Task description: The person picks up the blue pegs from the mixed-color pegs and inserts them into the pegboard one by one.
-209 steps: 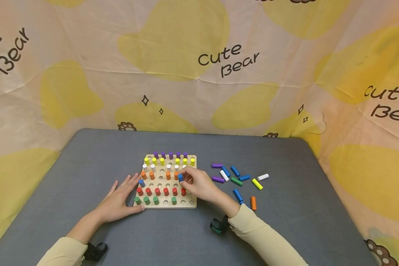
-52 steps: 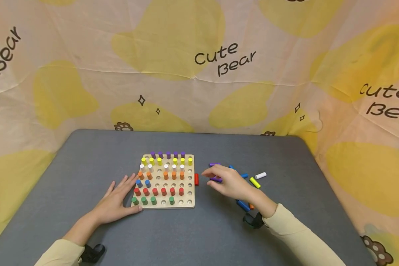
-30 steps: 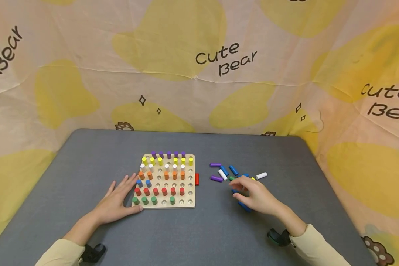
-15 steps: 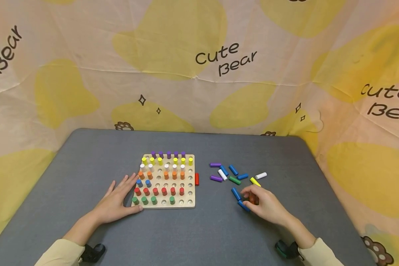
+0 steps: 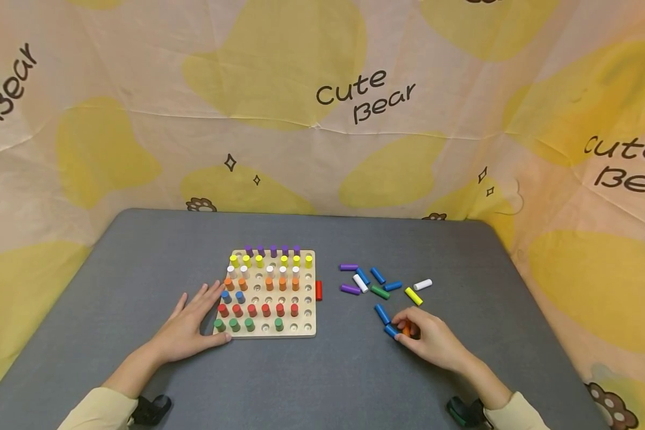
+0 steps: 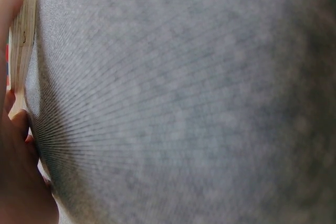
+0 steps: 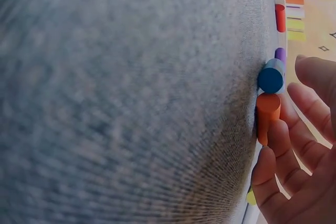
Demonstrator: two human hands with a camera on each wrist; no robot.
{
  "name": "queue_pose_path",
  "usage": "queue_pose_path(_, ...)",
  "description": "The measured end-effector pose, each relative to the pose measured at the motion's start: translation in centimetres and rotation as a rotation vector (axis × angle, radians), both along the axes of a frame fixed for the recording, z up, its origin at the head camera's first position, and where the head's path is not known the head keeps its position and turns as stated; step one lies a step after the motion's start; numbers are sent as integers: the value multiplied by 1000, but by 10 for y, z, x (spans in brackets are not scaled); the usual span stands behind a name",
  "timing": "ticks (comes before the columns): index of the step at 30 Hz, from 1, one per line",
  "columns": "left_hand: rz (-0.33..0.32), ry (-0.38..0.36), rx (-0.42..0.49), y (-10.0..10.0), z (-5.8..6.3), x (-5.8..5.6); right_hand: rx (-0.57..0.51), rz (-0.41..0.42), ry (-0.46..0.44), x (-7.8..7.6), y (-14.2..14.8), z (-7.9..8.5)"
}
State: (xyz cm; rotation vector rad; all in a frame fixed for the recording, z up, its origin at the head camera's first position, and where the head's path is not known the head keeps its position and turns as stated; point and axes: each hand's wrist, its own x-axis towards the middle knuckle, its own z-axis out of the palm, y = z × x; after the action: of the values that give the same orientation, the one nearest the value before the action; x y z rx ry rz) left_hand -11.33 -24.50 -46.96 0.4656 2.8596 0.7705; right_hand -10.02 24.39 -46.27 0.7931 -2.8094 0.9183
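In the head view my left hand rests with fingers spread along the left edge of a wooden pegboard, thumb at its near left corner. Coloured pegs stand in it in rows, among them two blue pegs. To the right, my right hand bends over a loose orange peg lying on the table. In the right wrist view its fingertips are right at that peg, while the thumb stands apart. A blue peg lies beside the thumb, with another blue peg just beyond.
A red peg lies along the board's right edge. Beyond my right hand are scattered purple pegs, white pegs, more blue ones, a green peg and a yellow peg. Patterned cloth surrounds the grey table.
Seven seconds ago my right hand held a blue peg over the board; a second blue peg now stands there. The right hand has since moved right to the loose pegs. My left hand stays put.
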Motion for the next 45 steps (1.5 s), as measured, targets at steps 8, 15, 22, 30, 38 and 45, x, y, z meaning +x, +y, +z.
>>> queue_pose_path(8,-3,10,7,-1,-3,0,0,14,25,-2,0,-5)
queue_pose_path(15,-5,13,18,-1,-4,0,33,23,84,-2,-3,-6)
queue_pose_path(22,-9,20,21,-1,-4,0,19,13,108,1,-6,-2)
queue_pose_path(30,-11,15,13,-3,-5,-2,26,-5,72,5,-4,1)
queue_pose_path(38,-9,12,13,-4,-5,-3,32,4,50,7,-2,-3)
queue_pose_path(45,-8,12,14,-3,-6,-3,49,0,-6,6,-2,-4)
